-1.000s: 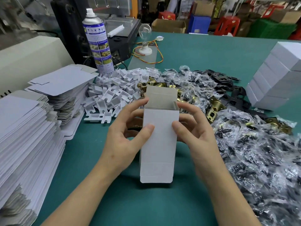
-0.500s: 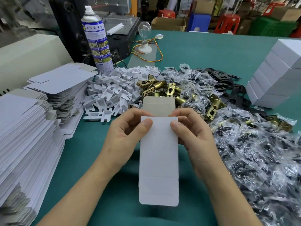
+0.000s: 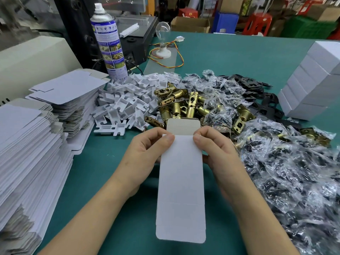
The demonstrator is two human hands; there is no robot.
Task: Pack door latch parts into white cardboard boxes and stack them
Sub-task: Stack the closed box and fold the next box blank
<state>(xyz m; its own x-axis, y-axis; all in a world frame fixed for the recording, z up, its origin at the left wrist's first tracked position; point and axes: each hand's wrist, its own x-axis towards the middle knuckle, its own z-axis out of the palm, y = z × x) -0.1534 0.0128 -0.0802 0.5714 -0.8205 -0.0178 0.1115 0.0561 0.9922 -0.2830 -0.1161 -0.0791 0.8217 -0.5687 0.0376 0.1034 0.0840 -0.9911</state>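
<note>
A white cardboard box [image 3: 181, 188] is held above the green table, long side toward me, its far flap standing open. My left hand [image 3: 147, 153] grips its upper left edge, thumb on the top face. My right hand [image 3: 217, 153] grips the upper right edge the same way. Beyond the box lies a heap of brass door latches [image 3: 182, 105]. White plastic inserts [image 3: 128, 102] are piled to their left. Clear bags of black screws and parts [image 3: 294, 172] spread over the right side. Finished white boxes [image 3: 311, 85] are stacked at the far right.
Flat unfolded box blanks [image 3: 27, 153] fill the left edge, with a second pile [image 3: 71, 96] behind. A spray can [image 3: 109, 41] stands at the back left next to a black machine [image 3: 136, 34]. A bulb on a wired socket [image 3: 162, 43] sits behind the parts. Black plates [image 3: 257, 92] lie at the back right.
The box has tilted down toward me and come nearer, so its broad face now shows instead of its open mouth. Both hands slid to its far end.
</note>
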